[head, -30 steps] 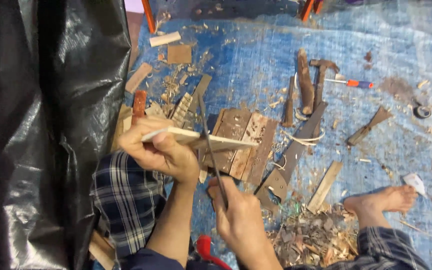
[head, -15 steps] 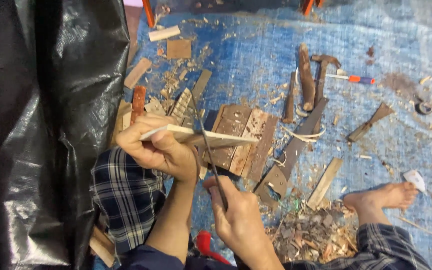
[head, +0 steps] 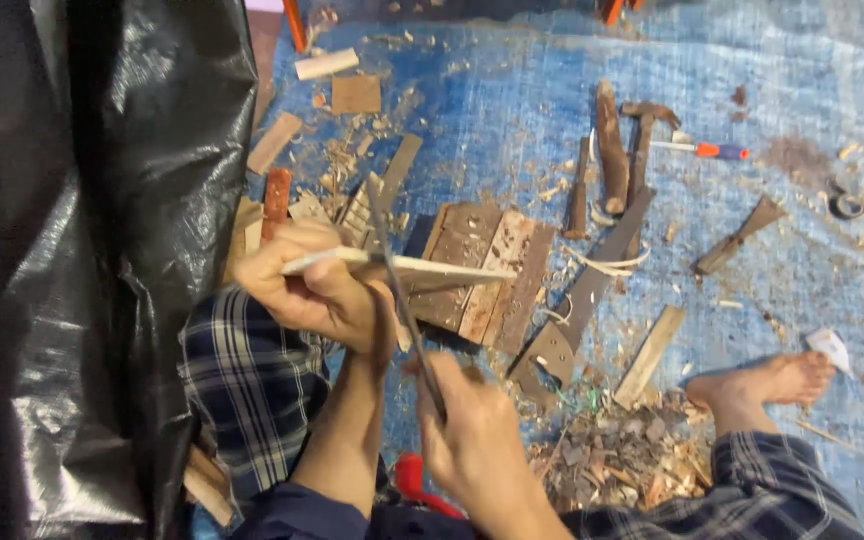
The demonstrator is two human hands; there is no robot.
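Wood shavings (head: 617, 455): one big heap right by my legs, between my right hand and my bare foot (head: 767, 380).
Right hand (head: 472, 440): mine, closest to me, fingers wrapped tight round the handle of one knife (head: 402, 290). The blade runs up and away from me, leaning a bit left, long axis nearly straight up the view.
Left hand (head: 317, 290): fingers pinched shut on one thin pale stick (head: 422, 266). It lies almost level, free tip pointing right, butt end poking out left of my fist. Knife blade crosses it just right of my fingers, touching as far as I can tell.
Where the stick is: held up above my plaid knee (head: 247, 375) and the boards, not resting on anything.
Boards (head: 487, 270): about four dark flat slats side by side under the stick's tip.
Tarp (head: 512, 90): one blue sheet under everything, littered with chips.
Further out: two rough brown wood pieces (head: 612, 145) standing lengthwise, one screwdriver with an orange handle (head: 712, 150) beside them, a few pale offcuts (head: 327, 63) near the far edge.
Black plastic sheet (head: 82, 250): one, filling the whole left side.
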